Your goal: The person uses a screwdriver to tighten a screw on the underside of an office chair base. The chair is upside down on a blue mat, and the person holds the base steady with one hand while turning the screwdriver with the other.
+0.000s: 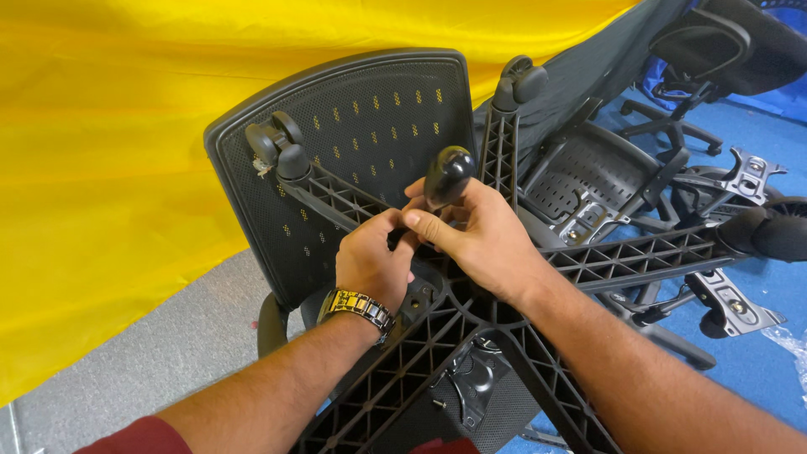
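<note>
Closest to you, your two bare forearms reach forward over an upturned black chair base (471,328), a star of ribbed plastic legs spreading out from a hub below your wrists. A metal watch (357,307) sits on your left wrist.

Your left hand (374,265) is curled into a loose fist above the hub, its fingers tucked under your right hand; what they grasp is hidden, so you cannot tell how firmly it closes. Your right hand (479,240) lies just beside and partly over it, thumb and fingers pinched on a glossy black caster wheel (447,175) that stands up from your fingertips.

Just beyond, two base legs rise away from you. The left one ends in a fitted caster (276,145); the one to the right ends in another fitted caster (519,84).

Behind them stands a black mesh chair back (378,109). To the right, more chair parts (672,193) lie on a blue floor (756,361). Farthest off, a yellow sheet (126,126) fills the background.
</note>
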